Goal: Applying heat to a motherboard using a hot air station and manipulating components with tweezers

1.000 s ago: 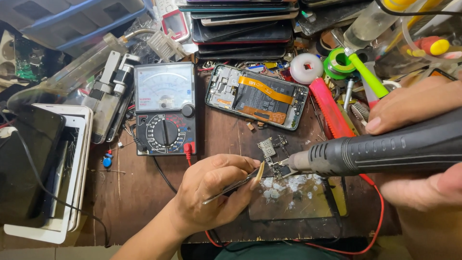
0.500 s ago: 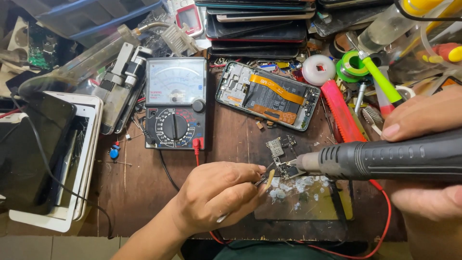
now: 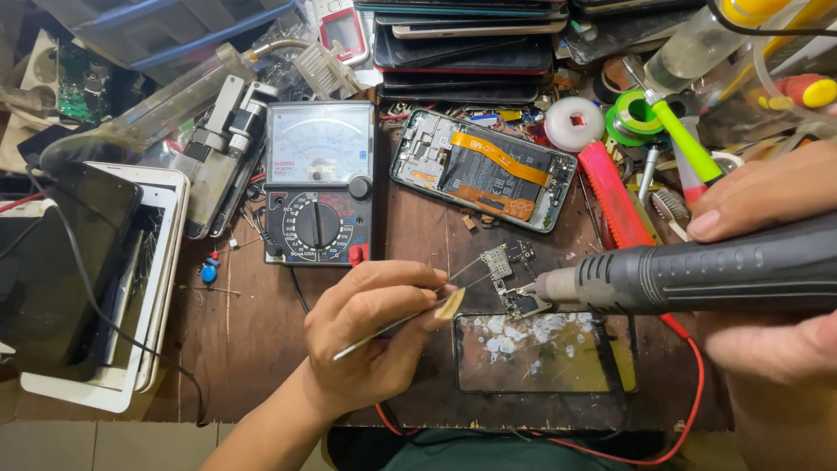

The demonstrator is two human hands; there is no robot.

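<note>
My left hand point(image 3: 379, 336) pinches metal tweezers point(image 3: 410, 318), whose tips reach a small circuit board point(image 3: 510, 279) on the wooden bench. My right hand point(image 3: 772, 270) grips a dark hot-air gun handle point(image 3: 697, 275); its metal nozzle point(image 3: 549, 288) points left and sits right beside the small board. Just below lies a dark glass plate point(image 3: 545, 353) spotted with white residue.
An opened phone point(image 3: 484, 170) with its battery showing lies behind the board. An analog multimeter point(image 3: 318, 183) stands to its left, with red leads trailing. Stacked tablets point(image 3: 96, 270) fill the left side. Tape rolls point(image 3: 571, 122), a red tool point(image 3: 615, 196) and stacked phones point(image 3: 462, 44) crowd the back.
The left hand has lifted the tweezers from the glass plate up to the small board. The hot-air nozzle has stayed close to the board.
</note>
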